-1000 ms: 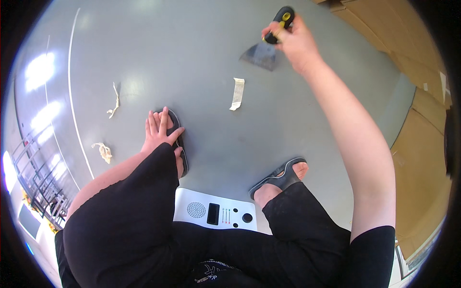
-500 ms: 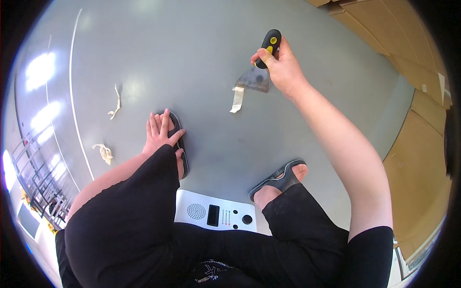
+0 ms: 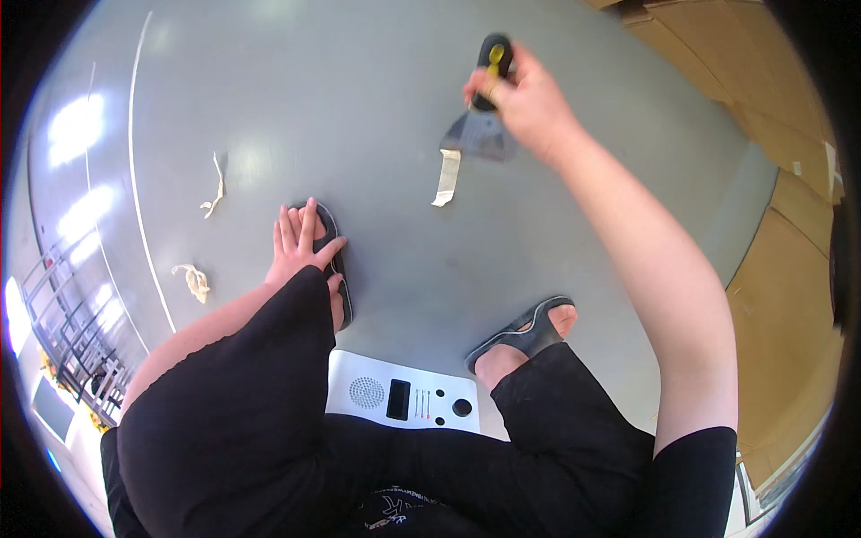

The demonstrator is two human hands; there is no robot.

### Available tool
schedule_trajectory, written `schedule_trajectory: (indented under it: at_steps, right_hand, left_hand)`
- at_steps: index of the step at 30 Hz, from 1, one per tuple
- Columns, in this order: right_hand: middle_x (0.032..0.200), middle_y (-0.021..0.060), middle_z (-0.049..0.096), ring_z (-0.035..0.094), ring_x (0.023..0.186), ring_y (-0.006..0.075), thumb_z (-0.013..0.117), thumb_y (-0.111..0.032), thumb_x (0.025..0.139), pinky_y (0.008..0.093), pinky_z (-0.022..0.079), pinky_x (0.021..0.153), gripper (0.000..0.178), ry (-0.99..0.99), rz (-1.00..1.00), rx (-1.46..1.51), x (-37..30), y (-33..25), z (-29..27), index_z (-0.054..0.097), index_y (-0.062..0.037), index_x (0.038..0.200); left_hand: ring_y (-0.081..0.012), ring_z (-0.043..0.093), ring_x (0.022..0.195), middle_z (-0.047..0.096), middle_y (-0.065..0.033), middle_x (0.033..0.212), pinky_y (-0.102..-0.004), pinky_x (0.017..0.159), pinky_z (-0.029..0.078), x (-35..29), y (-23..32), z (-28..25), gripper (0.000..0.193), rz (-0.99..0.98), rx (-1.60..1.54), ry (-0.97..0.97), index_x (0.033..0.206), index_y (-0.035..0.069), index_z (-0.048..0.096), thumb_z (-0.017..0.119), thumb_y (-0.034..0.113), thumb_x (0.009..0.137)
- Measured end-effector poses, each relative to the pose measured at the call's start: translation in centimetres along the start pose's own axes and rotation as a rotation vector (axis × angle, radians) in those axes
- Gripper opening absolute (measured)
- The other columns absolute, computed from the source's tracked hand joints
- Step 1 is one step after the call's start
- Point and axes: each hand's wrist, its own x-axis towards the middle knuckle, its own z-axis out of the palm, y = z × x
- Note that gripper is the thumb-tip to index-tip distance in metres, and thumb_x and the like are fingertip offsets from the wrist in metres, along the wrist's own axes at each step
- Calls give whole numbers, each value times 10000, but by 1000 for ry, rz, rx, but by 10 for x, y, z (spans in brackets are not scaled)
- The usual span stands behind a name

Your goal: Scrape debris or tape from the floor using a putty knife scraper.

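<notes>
1. Landmark is the pale tape strip (image 3: 446, 177): it's lying on the grey floor (image 3: 377, 108), its far end sitting at the scraper (image 3: 484, 133).
2. Right hand (image 3: 531, 106) is gripping the scraper by its black-and-yellow handle, thumb pressing along it, just beyond the tape strip and a bit right.
3. Blade is pointing back toward the tape strip, one corner reaching its far end. Motion is blurring the edge; can't tell if it's touching.
4. Left hand (image 3: 298, 251) is resting with fingers spread on the left foot and its black sandal (image 3: 348, 303), left and nearer than the tape strip. It's holding nothing; hands are staying well apart.
5. Right sandal (image 3: 535, 335) is standing nearer than the tape strip, off to its right.
6. Twisted scrap (image 3: 217, 186) is lying well left of the tape strip; crumpled scrap (image 3: 196, 285) is lying left and nearer.
7. White panel (image 3: 366, 392) is showing between the legs, nearer than the tape strip.
8. Cardboard (image 3: 717, 54) is standing far right of it.
</notes>
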Motion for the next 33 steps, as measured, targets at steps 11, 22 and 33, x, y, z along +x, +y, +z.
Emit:
schedule_trajectory:
  at_steps: [11, 22, 33]
  right_hand:
    - [929, 41, 697, 658, 892, 151, 663, -185, 994, 338, 516, 881, 276, -66, 44, -33, -5, 8, 12, 544, -50, 1204]
    - [1049, 64, 693, 639, 986, 175, 714, -234, 965, 348, 508, 919, 419, 3, 77, -130, -1, 13, -4, 560, -42, 1303]
    - [1046, 73, 709, 679, 970, 180, 701, -182, 969, 348, 536, 889, 325, 37, 85, -119, -9, 7, -7, 593, -24, 1232]
  left_hand:
    - [-634, 108, 1478, 37, -327, 1663, -668, 1207, 200, 1, -2, 8, 671, 14, -8, 114, 1417, 338, 572, 776, 466, 791]
    - [-659, 106, 1455, 49, -304, 1664, -703, 1179, 197, -1, -2, 0, 633, 19, -5, 51, 1450, 313, 548, 714, 472, 860]
    - [-660, 106, 1455, 35, -299, 1670, -710, 1177, 190, 3, 0, 0, 634, 1, 0, -5, 1455, 322, 547, 715, 482, 865]
